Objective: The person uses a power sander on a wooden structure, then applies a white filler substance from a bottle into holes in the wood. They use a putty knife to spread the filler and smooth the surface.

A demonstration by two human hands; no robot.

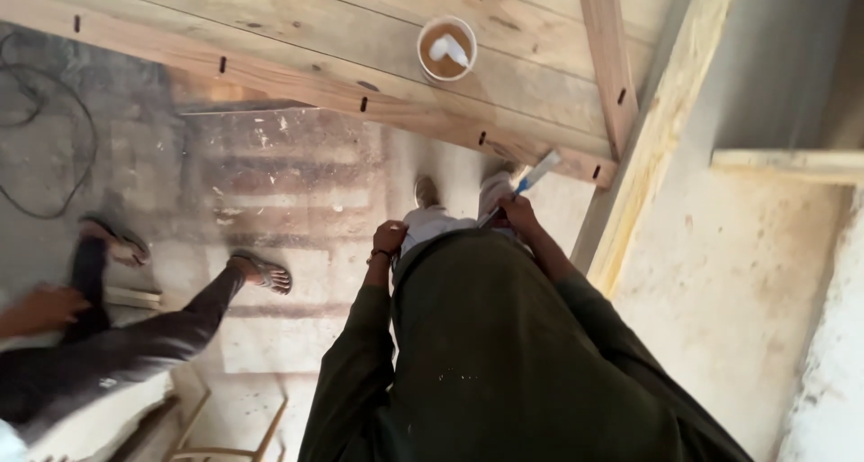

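Right hand: the person's right hand [519,213] is raised at waist height in front of the dark green garment [504,354], its grip closed around the handle of a brush [525,183].
Brush: it has a blue handle and a pale, flat head; it slants up and to the right from the fist, and its head lies over the lower edge of the wooden panel [315,39], near a slot in the frame rail.
Left hand: the left hand [389,238] is held close to the body at the waist, fingers curled inward and pressed together against the edge of the garment; whether it pinches the cloth cannot be told. A dark band sits at its wrist.
Wooden panel: a large piece of pale boards with a framing rail along its lower edge, cut with several short dark slots; a narrower slat [607,57] crosses it on the right.
Cup: a round white cup [446,48] rests on the panel boards, well apart from both hands, holding a brown liquid with a white object lying in it.
Feet: the person's own shoes show just below the brush, on the floor [297,183].
Floor: grey, dusty and stained, with a dark cable [63,111] looping at the left.
Other person: at the left, another person's legs in dark trousers and sandals [265,271] stretch across the floor, and a hand [45,307] of theirs is blurred at the picture's edge.
Right side: a pale wooden beam [661,120] leans beside a rough plastered wall [747,282].
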